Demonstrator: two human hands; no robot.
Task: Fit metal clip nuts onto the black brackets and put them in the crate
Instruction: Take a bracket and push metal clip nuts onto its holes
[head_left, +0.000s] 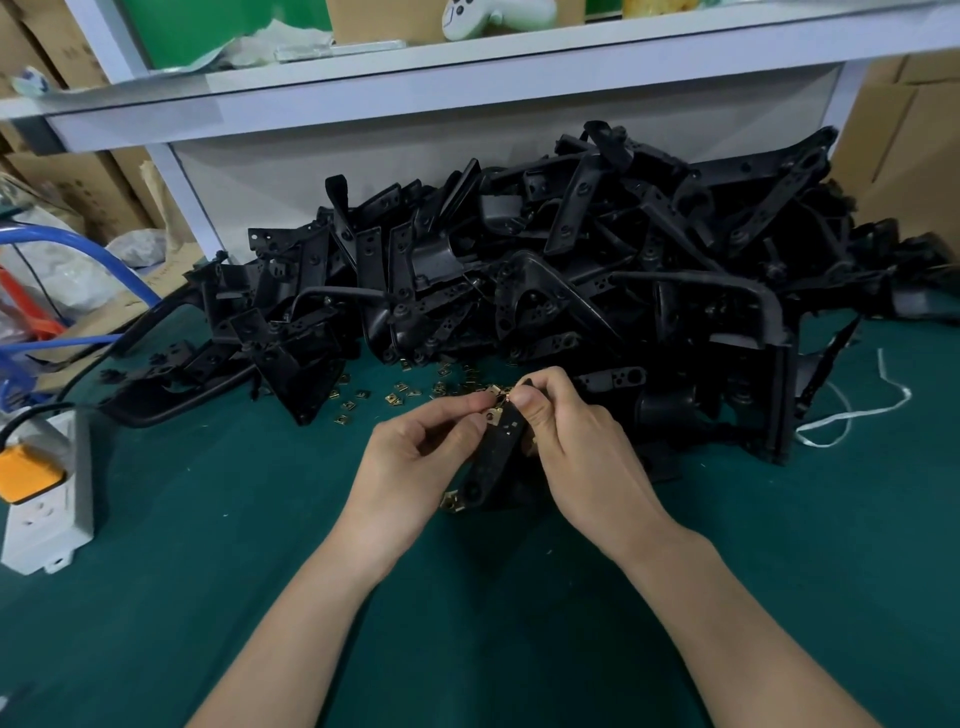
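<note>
Clip nuts (400, 387), small and brassy, lie scattered on the green mat (208, 519) below a heap of matte black brackets (519, 249). Nearer, our left hand (410, 462) pinches one clip nut (498, 391) at the top end of a flat bracket (496, 457) gripped by our right hand (576, 447).

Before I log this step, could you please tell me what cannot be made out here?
Head view:
- Crate: out of frame.
- Top end of the bracket: covered by fingers of the left hand and right hand, hiding how the clip nut sits.
- Loose clip nuts on the mat: too small to count.
</note>
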